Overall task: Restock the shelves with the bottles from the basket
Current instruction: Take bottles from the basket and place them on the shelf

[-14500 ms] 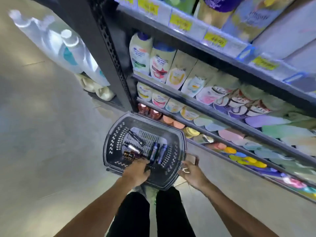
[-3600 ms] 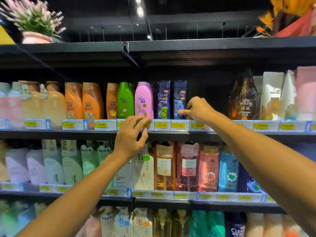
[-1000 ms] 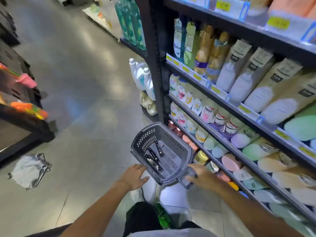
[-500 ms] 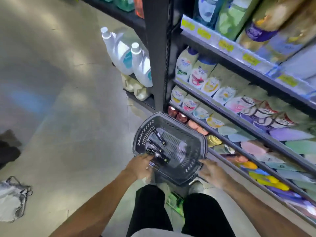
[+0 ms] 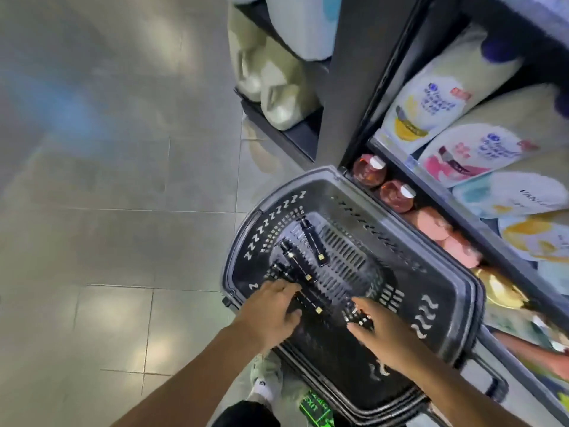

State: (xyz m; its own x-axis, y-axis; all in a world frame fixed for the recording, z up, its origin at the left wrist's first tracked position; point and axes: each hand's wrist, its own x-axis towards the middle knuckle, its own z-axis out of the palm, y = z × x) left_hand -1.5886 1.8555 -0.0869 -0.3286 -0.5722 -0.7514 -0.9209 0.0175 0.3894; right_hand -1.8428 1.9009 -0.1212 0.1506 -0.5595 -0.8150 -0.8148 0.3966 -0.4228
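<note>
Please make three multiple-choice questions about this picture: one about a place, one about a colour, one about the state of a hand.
1. Where does the basket stand?
A. on the floor beside the shelves
B. on a shelf
C. on a table

2. What colour are the slim bottles in the basket?
A. white
B. black
C. green

3. What is the right hand doing?
A. hanging idle
B. gripping a bottle in the basket
C. touching a shelf

Key: 1 A, floor tiles surround it; 2 B, they are dark throughout; 3 B, its fingers curl round a black bottle.
</note>
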